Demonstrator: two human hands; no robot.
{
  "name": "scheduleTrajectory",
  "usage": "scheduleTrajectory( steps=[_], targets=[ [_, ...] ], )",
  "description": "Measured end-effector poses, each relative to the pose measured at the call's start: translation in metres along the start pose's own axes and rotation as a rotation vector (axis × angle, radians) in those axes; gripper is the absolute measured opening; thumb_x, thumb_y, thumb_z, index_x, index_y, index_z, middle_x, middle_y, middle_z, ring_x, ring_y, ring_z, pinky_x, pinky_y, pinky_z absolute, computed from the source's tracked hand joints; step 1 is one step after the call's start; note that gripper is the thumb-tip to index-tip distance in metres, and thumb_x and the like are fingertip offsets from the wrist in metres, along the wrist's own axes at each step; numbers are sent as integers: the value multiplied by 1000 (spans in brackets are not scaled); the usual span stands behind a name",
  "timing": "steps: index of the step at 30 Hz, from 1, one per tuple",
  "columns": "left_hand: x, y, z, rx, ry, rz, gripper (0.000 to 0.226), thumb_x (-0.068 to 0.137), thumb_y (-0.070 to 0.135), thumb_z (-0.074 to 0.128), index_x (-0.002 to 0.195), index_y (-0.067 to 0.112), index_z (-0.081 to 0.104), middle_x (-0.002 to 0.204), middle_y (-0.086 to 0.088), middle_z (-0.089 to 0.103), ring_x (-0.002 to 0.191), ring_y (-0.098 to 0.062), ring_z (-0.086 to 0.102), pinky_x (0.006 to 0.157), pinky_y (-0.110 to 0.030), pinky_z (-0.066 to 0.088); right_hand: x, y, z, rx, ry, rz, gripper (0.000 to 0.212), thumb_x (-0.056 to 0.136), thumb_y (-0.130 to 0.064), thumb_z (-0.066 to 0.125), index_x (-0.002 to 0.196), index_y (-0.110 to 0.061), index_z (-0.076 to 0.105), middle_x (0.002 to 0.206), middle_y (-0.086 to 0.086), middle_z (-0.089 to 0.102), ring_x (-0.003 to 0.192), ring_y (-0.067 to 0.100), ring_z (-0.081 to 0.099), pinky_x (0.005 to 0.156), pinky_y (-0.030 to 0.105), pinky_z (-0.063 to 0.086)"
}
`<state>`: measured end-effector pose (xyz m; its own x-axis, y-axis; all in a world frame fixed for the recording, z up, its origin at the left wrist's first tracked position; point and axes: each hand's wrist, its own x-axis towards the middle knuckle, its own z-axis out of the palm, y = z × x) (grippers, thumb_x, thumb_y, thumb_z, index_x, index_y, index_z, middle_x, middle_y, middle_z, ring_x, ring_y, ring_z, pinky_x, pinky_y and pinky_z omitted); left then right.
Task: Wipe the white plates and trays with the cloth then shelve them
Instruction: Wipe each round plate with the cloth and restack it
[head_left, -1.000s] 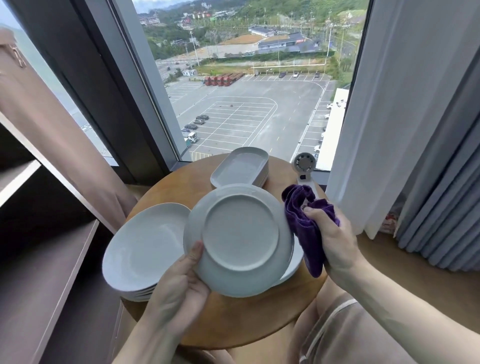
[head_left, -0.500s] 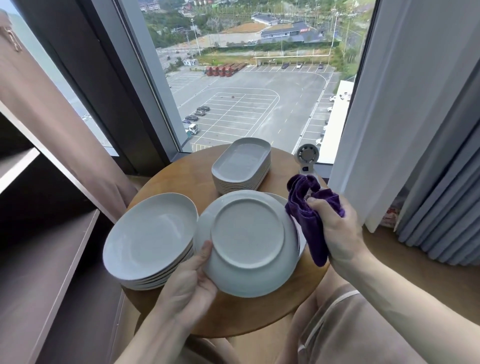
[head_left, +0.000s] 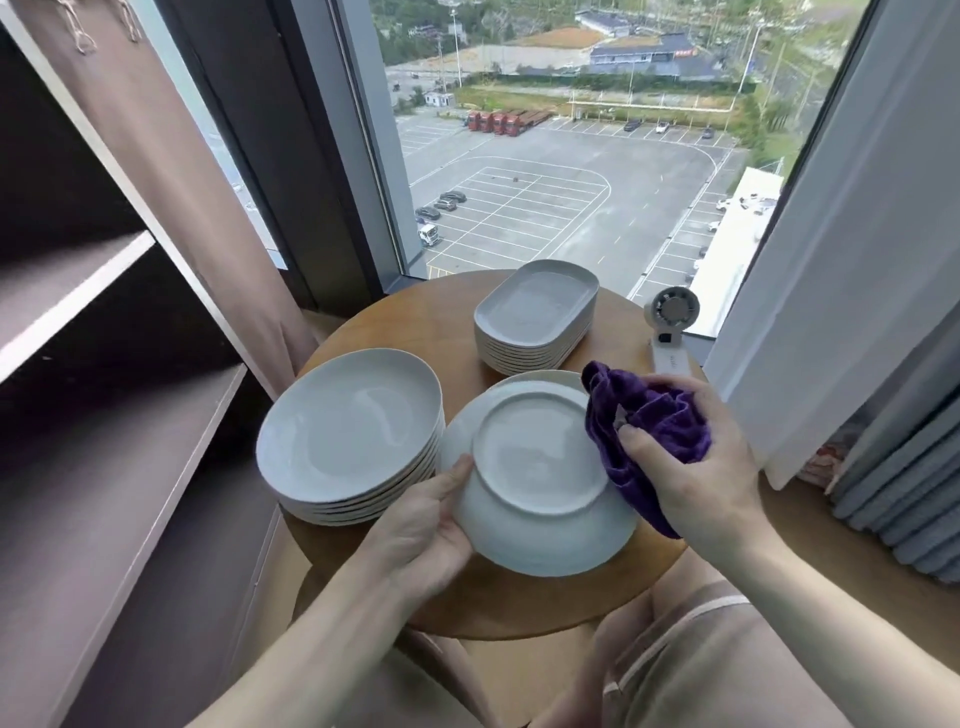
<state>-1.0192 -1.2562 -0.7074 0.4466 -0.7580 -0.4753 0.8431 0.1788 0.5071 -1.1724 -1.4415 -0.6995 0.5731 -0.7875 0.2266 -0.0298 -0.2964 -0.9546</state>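
Note:
My left hand (head_left: 423, 525) grips the near-left rim of a white plate (head_left: 537, 486), which is tilted with its underside and foot ring facing me. My right hand (head_left: 696, 467) holds a bunched purple cloth (head_left: 641, 421) against the plate's right edge. Behind the held plate the rim of another white plate (head_left: 540, 375) shows on the table. A stack of several white plates (head_left: 350, 431) sits at the table's left. A stack of several white oblong trays (head_left: 535, 314) stands at the back.
The round wooden table (head_left: 431, 322) stands by a large window. A small white handheld fan (head_left: 668, 327) lies at its back right. Dark shelves (head_left: 119, 415) stand open on the left. Curtains hang on both sides, and my knees are under the near edge.
The camera has tipped and both stacks now show in full. The plate stays upside down in my left hand, and the cloth has moved onto its right edge.

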Motion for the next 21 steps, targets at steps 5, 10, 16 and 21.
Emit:
scheduleTrajectory(
  steps=[5, 10, 16, 21],
  targets=[
    [-6, 6, 2, -45, -54, 2, 47, 103, 34, 55, 138, 3, 61, 137, -20, 63, 125, -37, 62, 101, -51, 53, -12, -10, 13, -76, -109, -154, 51, 67, -48, 76, 115, -42, 64, 109, -26, 67, 98, -1, 67, 74, 7, 51],
    [-10, 11, -4, -5, -19, -14, 63, 101, 47, 43, 144, 1, 52, 140, -25, 58, 133, -42, 54, 118, -53, 34, -17, -19, 29, -210, -223, -290, 54, 69, -42, 76, 121, -38, 63, 115, -17, 64, 109, 11, 64, 90, 35, 56],
    [-13, 14, -8, 13, -37, 11, 66, 103, 51, 35, 140, 1, 58, 133, -23, 63, 121, -36, 62, 104, -46, 47, -20, -47, 66, -679, -284, -632, 54, 69, -54, 69, 120, -36, 65, 110, -9, 61, 101, 21, 58, 88, 40, 44],
    [-12, 13, -11, -3, -14, 46, 56, 104, 47, 38, 133, 8, 66, 118, -14, 69, 97, -29, 69, 77, -39, 55, -4, -73, 105, -1066, -424, -611, 48, 72, -63, 59, 111, -35, 62, 101, -3, 54, 97, 28, 54, 83, 42, 38]
  ],
)
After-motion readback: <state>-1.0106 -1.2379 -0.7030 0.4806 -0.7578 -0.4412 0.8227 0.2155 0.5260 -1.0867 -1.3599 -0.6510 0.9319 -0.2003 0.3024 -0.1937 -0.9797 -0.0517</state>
